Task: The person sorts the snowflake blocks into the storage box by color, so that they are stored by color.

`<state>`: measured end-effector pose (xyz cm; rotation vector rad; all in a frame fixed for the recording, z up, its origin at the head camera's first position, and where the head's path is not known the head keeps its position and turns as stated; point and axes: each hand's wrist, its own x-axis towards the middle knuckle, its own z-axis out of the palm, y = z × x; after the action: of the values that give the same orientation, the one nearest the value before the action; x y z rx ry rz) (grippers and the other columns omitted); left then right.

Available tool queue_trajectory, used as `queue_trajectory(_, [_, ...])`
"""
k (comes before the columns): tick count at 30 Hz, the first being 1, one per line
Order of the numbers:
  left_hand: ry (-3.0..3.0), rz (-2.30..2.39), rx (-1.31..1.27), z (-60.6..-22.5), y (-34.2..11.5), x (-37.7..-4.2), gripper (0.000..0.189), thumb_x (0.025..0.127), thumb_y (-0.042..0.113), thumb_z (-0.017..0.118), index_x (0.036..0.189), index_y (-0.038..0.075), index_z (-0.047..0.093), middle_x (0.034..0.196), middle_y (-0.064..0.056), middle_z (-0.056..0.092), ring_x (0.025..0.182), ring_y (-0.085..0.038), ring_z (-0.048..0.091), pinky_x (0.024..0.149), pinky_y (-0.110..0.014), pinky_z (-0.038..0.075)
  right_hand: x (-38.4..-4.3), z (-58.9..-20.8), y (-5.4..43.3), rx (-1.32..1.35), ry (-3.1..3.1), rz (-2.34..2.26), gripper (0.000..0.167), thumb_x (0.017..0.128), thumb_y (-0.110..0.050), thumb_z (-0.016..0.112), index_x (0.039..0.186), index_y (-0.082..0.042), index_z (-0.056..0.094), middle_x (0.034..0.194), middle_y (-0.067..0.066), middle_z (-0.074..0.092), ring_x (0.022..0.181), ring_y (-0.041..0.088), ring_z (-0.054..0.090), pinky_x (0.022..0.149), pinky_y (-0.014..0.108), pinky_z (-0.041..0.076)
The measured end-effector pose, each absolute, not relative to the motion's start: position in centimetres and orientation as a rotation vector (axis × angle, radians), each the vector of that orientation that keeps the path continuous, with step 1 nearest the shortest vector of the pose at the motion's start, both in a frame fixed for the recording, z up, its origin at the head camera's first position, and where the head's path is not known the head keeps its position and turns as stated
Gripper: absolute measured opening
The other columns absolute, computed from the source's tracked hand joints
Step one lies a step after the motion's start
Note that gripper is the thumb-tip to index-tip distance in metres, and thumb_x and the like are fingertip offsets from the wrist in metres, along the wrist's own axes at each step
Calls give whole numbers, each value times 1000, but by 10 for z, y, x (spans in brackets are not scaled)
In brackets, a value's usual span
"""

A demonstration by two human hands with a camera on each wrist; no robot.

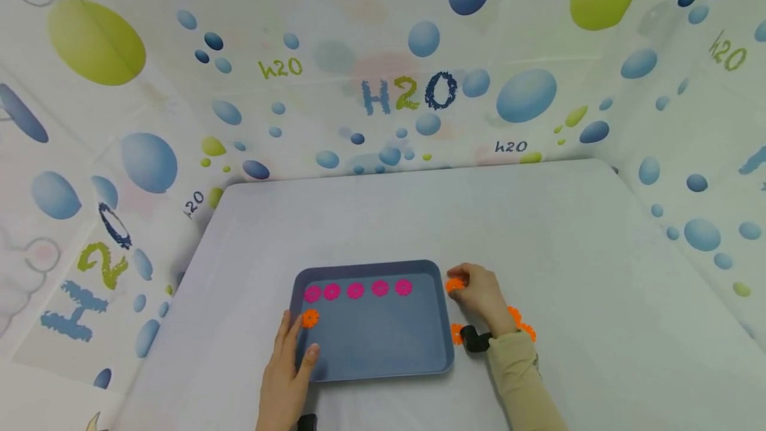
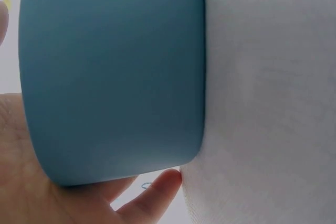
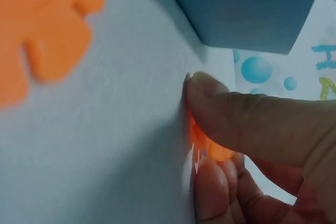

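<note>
A blue-grey rectangular tray (image 1: 383,344) lies on the table. Along its far side runs a row of several pink flower-shaped pieces (image 1: 356,290); below the leftmost sits an orange flower-shaped piece (image 1: 310,318). My left hand (image 1: 286,368) rests at the tray's left edge with fingers extended, the thumb over the rim. Just beyond the tray's right edge, my right hand (image 1: 481,291) pinches another orange flower-shaped piece (image 1: 455,284) between thumb and fingers. In the right wrist view, thumb and fingers (image 3: 212,187) partly hide this piece (image 3: 220,151), close to the table surface.
More orange flower pieces lie right of the tray, one (image 1: 457,333) near its edge and others (image 1: 528,331) partly hidden behind the right wrist. A white cloth covers the table (image 1: 383,218). Printed curtains (image 1: 335,38) with blue and green spots surround its back and sides.
</note>
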<state>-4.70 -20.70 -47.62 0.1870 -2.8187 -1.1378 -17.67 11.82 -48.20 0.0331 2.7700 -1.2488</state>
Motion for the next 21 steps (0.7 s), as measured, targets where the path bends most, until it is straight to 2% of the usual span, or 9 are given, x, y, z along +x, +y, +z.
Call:
queue_trajectory(4, [-2823, -1129, 182, -475, -207, -47, 59, 102, 33, 48, 151, 4, 32, 162, -18, 16, 132, -52, 41, 92, -68, 43, -174, -480, 121, 123, 2761, -1252, 28, 77, -7, 75, 105, -4, 71, 96, 12, 69, 81, 21, 58, 71, 29, 46])
queue_trajectory(10, [-2830, -1141, 175, -473, -207, -48, 60, 102, 34, 47, 151, 4, 31, 162, -18, 15, 132, -52, 41, 92, -68, 43, -173, -480, 126, 161, 2815, -1231, 21, 83, -13, 71, 100, -1, 72, 91, 12, 71, 79, 22, 60, 70, 30, 47])
queue_trajectory(16, [-2842, -1128, 171, -472, -207, -47, 60, 102, 34, 47, 151, 4, 31, 162, -19, 15, 131, -53, 42, 91, -68, 44, -175, -479, 131, 200, 2703, -1327, 23, 93, -12, 60, 109, 3, 69, 96, 17, 72, 76, 17, 67, 69, 29, 53])
queue_trajectory(21, [-2844, -1129, 175, -472, -206, -47, 60, 102, 34, 47, 151, 4, 31, 162, -19, 16, 130, -53, 42, 91, -67, 44, -178, -478, 134, 267, 2616, -1436, 27, 95, -8, 57, 114, 8, 66, 99, 22, 71, 69, 12, 69, 66, 27, 57])
